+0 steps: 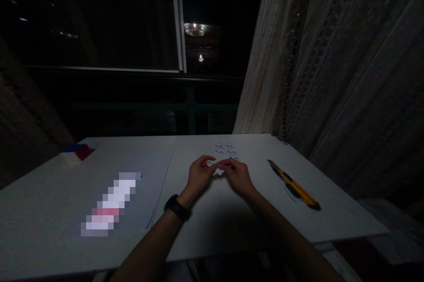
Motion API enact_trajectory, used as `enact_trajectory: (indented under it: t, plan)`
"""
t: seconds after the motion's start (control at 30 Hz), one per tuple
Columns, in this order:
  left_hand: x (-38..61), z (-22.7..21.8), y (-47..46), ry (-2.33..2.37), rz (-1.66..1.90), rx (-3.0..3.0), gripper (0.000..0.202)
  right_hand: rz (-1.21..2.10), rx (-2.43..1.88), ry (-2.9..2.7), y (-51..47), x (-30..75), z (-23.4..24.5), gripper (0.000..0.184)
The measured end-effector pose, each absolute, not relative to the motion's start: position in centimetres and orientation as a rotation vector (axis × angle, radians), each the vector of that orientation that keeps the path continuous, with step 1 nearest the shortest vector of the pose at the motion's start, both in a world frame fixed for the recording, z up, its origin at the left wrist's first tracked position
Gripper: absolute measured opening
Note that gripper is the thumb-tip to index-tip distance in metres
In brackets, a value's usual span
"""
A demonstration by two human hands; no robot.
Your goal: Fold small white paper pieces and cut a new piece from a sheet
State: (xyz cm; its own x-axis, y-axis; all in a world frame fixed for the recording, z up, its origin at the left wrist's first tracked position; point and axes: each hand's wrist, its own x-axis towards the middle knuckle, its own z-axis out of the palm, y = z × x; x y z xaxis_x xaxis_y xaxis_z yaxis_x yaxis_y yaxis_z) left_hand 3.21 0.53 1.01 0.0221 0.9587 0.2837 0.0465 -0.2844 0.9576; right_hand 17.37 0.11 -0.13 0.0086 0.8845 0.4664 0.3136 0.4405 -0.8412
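Note:
Over the middle of the white table, my left hand (200, 175) and my right hand (240, 177) meet with their fingertips pinched together. Between them is a small white piece of paper (219, 171), partly covered by the fingers. A dark watch sits on my left wrist (176, 207). Just beyond the fingers lie several small paper pieces with dark printed marks (220, 146), set out in rows. To the right of my right hand rests a yellow and black utility knife (298, 189), with its tip pointing away from me.
Large white sheets (157, 184) lie on the table (132, 142) at left, with a pixelated, unreadable item (111, 202) on them. A small red, white and blue block (76, 154) stands at the far left. Behind are a dark window (99, 25) and a curtain (258, 65).

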Motion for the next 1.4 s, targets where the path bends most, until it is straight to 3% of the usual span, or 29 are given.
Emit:
enact_trajectory:
  t: [0.7,1.4]
  plan:
    - [3.6,0.9,0.0,1.059,1.411,1.557,0.025,0.766,-1.020,-1.367,1.0,17.2,-0.5,0.014]
    - [2.8,0.6,0.1,1.181,1.047,1.959,0.028,0.849,-1.036,-1.613,0.5,18.8,0.6,0.011]
